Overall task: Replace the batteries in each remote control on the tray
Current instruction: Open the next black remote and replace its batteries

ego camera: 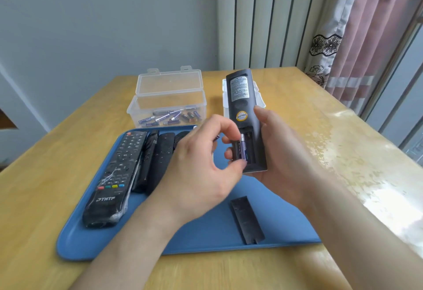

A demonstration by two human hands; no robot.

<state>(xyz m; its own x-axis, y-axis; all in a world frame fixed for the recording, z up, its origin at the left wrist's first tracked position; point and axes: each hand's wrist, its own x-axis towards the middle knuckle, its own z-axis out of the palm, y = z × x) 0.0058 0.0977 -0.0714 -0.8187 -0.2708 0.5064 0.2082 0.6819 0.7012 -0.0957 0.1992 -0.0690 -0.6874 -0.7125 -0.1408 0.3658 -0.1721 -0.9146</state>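
Observation:
My right hand (283, 152) grips a dark grey remote (242, 104), back side up, held above the blue tray (206, 244). Its battery compartment is uncovered. My left hand (201, 164) pinches a purple battery (242, 150) that lies in the compartment's left slot; the right slot looks bare. A second purple battery end shows behind my left fingers. The black battery cover (247, 220) lies on the tray near its front right. Several other black remotes (116, 175) lie side by side on the tray's left part.
A clear plastic box (168, 97) with its lid up holds several purple batteries behind the tray. A white container (225, 97) stands partly hidden behind the held remote. The wooden table (320, 129) ends near curtains on the right.

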